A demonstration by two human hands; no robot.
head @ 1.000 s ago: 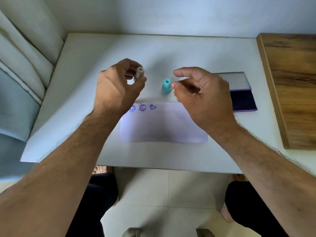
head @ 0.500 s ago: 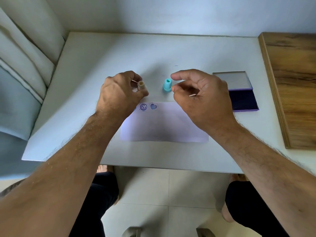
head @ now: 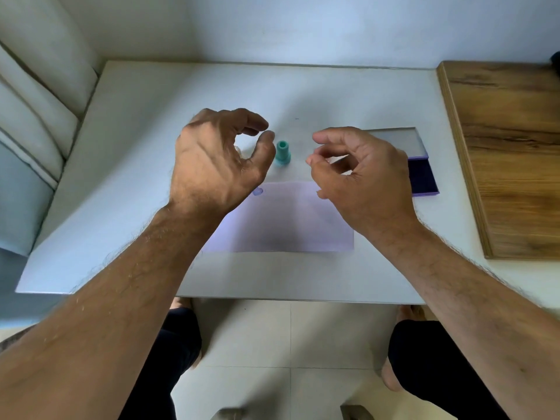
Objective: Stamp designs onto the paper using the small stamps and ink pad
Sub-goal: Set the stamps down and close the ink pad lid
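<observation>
A small teal stamp (head: pixel 283 153) stands upright on the white table (head: pixel 136 147), just beyond the top edge of the pale lilac paper (head: pixel 288 219). My left hand (head: pixel 218 159) hovers right beside it on the left, thumb and fingers loosely curved with nothing plainly held. A pale bit shows through its gap. One blue stamped mark (head: pixel 257 191) peeks out beside that hand; the others are hidden. My right hand (head: pixel 360 177) hangs over the paper's right top corner, fingers curled, thumb and forefinger apart. The open ink pad (head: pixel 422 177) lies behind it.
The ink pad's clear lid (head: pixel 394 139) lies flat beyond the pad. A wooden board (head: pixel 509 153) covers the table's right side. A cushioned seat (head: pixel 33 122) borders the left edge. My knees and the tiled floor (head: pixel 288 344) show below the near table edge.
The beige stamp held in my left fingers is no longer seen in them. The left hand has loosened and shifted right, close to the teal stamp. The right thumb and forefinger have spread apart.
</observation>
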